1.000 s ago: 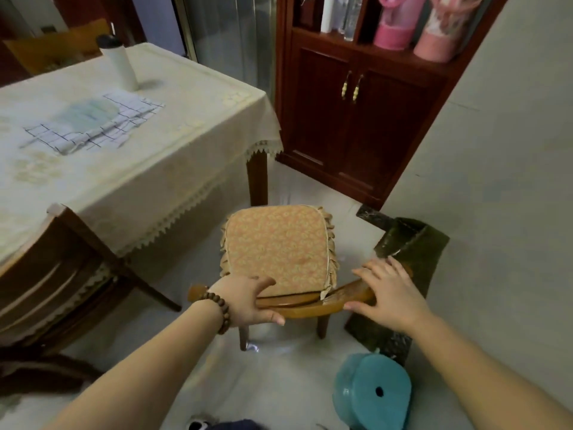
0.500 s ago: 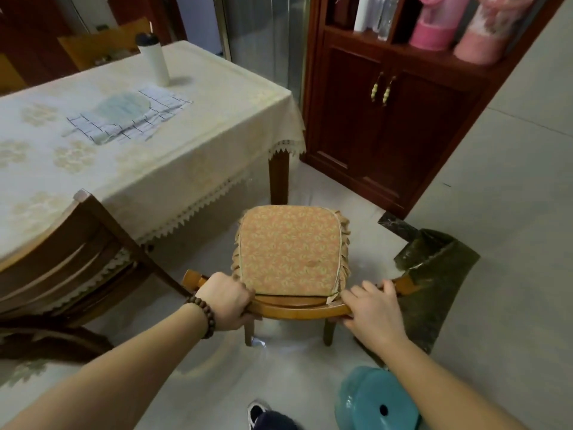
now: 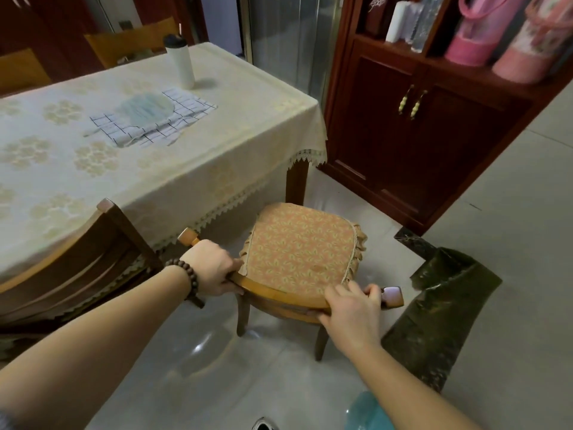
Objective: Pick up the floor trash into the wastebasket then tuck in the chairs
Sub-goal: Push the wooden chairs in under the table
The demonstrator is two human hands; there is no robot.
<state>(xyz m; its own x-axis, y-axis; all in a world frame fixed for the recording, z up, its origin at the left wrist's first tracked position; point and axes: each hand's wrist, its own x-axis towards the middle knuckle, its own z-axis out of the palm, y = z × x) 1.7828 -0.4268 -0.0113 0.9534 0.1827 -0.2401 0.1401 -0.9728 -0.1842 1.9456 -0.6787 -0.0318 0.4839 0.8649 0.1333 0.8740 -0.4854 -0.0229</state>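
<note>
A wooden chair (image 3: 280,294) with an orange patterned seat cushion (image 3: 299,249) stands on the tiled floor just off the table's corner. My left hand (image 3: 214,268) grips the left end of its curved top rail. My right hand (image 3: 350,308) grips the rail near its right end. The seat faces the table (image 3: 173,169), which wears a cream lace-edged cloth. A second, darker chair (image 3: 80,262) sits tucked against the table at the left. A teal round object (image 3: 367,414), possibly the wastebasket, peeks in at the bottom edge.
A dark red cabinet (image 3: 415,141) stands behind the chair at the right. A dark green marbled wall corner (image 3: 440,308) juts out close to the chair's right side. On the table lie a white bottle (image 3: 181,62) and a checked cloth (image 3: 152,119).
Both hands closed onto the chair's top rail. The chair has moved forward and left toward the table, and my view moved closer with it.
</note>
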